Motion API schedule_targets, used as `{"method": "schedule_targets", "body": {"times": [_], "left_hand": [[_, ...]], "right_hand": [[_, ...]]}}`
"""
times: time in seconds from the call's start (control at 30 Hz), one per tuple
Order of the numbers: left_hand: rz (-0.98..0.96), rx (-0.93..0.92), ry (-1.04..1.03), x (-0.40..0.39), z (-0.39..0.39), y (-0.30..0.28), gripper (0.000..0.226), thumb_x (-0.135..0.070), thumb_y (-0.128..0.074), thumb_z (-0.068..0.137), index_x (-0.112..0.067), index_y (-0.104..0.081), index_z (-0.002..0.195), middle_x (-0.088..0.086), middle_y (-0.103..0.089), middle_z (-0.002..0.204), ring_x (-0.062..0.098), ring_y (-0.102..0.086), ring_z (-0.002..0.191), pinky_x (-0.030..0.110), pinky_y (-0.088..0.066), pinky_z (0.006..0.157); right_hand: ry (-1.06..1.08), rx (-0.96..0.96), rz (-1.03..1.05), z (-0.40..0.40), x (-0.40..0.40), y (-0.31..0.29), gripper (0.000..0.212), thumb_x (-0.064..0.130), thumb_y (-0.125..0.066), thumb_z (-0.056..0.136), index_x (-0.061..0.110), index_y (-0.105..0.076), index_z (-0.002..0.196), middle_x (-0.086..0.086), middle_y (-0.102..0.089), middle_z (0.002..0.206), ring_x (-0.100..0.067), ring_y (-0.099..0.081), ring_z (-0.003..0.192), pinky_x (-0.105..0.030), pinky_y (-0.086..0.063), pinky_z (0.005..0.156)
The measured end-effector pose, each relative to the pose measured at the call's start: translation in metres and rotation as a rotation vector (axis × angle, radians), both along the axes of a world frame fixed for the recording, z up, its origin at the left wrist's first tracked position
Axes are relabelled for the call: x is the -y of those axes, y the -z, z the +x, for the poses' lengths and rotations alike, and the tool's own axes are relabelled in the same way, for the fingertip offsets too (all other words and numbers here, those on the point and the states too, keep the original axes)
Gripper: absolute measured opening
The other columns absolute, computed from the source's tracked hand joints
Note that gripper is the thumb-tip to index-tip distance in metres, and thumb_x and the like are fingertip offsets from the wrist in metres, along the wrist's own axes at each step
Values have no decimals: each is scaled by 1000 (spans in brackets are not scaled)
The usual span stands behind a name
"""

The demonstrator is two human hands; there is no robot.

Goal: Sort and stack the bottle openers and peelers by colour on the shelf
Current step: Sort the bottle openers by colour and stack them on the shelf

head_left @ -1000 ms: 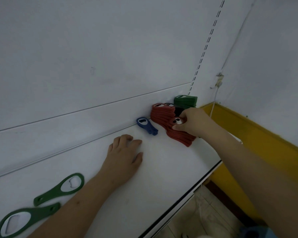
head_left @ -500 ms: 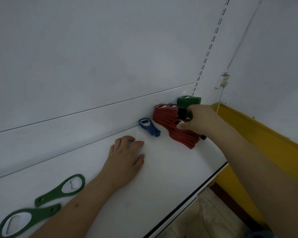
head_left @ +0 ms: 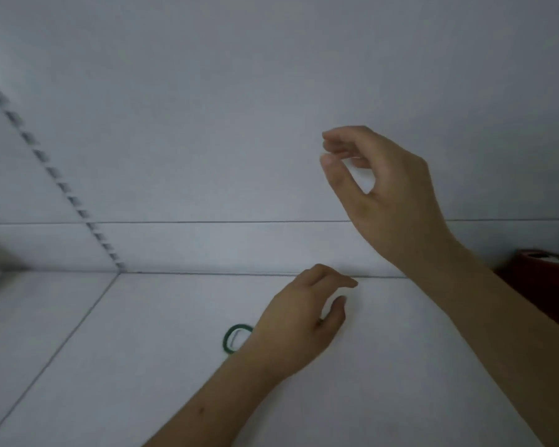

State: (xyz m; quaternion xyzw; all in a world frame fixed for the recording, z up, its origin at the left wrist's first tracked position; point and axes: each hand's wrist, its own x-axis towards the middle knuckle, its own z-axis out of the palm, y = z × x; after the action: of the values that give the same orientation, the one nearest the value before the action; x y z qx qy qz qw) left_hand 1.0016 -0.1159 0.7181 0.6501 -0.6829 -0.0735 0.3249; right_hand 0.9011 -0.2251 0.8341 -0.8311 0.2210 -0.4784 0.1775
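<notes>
Left hand (head_left: 299,321) hovers over the shelf (head_left: 384,366), loosely curled and empty, likely reaching for the green bottle opener (head_left: 234,338) beneath its wrist. Right hand (head_left: 381,185) hangs raised, grip relaxed, empty. Red stack (head_left: 542,279) sits far right.

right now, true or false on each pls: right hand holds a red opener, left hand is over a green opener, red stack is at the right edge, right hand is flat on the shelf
1. The right hand holds a red opener. False: its loosely curled fingers hold nothing.
2. The left hand partly covers a green opener. True.
3. The red stack sits at the frame's right edge. True.
4. The right hand lies flat on the shelf. False: it is raised in front of the back wall.
</notes>
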Motion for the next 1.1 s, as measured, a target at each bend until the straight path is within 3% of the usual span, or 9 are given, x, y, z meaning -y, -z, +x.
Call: {"method": "schedule_targets", "body": {"times": [0.2, 0.37, 0.5, 0.73, 0.87, 0.97, 1.0, 1.1], "left_hand": [[-48, -24, -537, -106, 83, -4, 28, -26, -48, 101, -30, -58, 127, -17, -53, 120, -1, -52, 109, 12, -41, 92], [-148, -33, -872, -214, 157, -2, 27, -26, -50, 100, -32, -58, 125, -19, -50, 121, -3, -51, 111, 16, -44, 91], [-292, -48, -1004, -283, 216, -9, 26, -23, -51, 99, -33, -60, 121, -20, -52, 115, -3, -53, 107, 22, -48, 88], [-434, 78, -1137, -386, 339, -34, 21, -12, -56, 93, -22, -68, 106, -12, -57, 107, 3, -51, 101, 13, -42, 83], [-302, 52, -1099, -421, 404, -48, 21, -13, -56, 95, -24, -70, 105, -13, -56, 106, 5, -54, 94, 22, -49, 80], [-93, 70, -1045, -420, 443, -71, 21, -22, -53, 98, -25, -66, 114, -9, -59, 117, 10, -59, 96, 32, -56, 81], [37, 92, -1015, -416, 455, -76, 24, -26, -54, 97, -25, -63, 120, -6, -59, 122, 13, -60, 99, 34, -57, 83], [557, 145, -793, -399, 477, -83, 52, -46, -64, 89, -25, -53, 135, -3, -59, 127, 18, -59, 109, 32, -53, 91]], "right_hand": [[-419, -4, 27, 122, -62, -9, 41, 45, -45, 101, 19, -55, 132, 10, -61, 125, -4, -56, 115, -29, -48, 100], [-629, -37, 51, 219, -142, -8, 48, 49, -42, 99, 21, -50, 137, 10, -56, 132, -5, -52, 121, -35, -46, 104], [-706, -103, 26, 297, -208, -9, 51, 53, -40, 97, 27, -43, 141, 10, -49, 139, -7, -49, 124, -36, -44, 104], [-689, -363, 62, 440, -289, 2, 58, 48, -48, 96, 28, -33, 148, 5, -41, 145, -11, -46, 127, -30, -41, 103], [-635, -578, 6, 497, -315, 17, 57, 41, -58, 95, 24, -39, 145, -1, -47, 139, -17, -50, 124, -31, -41, 101], [-591, -757, -30, 524, -323, 26, 66, 41, -67, 86, 27, -40, 144, 3, -48, 141, -18, -50, 125, -44, -42, 104], [-597, -847, -50, 531, -323, 28, 73, 46, -71, 81, 29, -38, 145, 5, -47, 142, -18, -49, 127, -46, -43, 105], [-703, -1194, -93, 548, -326, 25, 86, 53, -81, 66, 37, -41, 140, 18, -55, 131, -12, -54, 120, -34, -44, 104]]}}
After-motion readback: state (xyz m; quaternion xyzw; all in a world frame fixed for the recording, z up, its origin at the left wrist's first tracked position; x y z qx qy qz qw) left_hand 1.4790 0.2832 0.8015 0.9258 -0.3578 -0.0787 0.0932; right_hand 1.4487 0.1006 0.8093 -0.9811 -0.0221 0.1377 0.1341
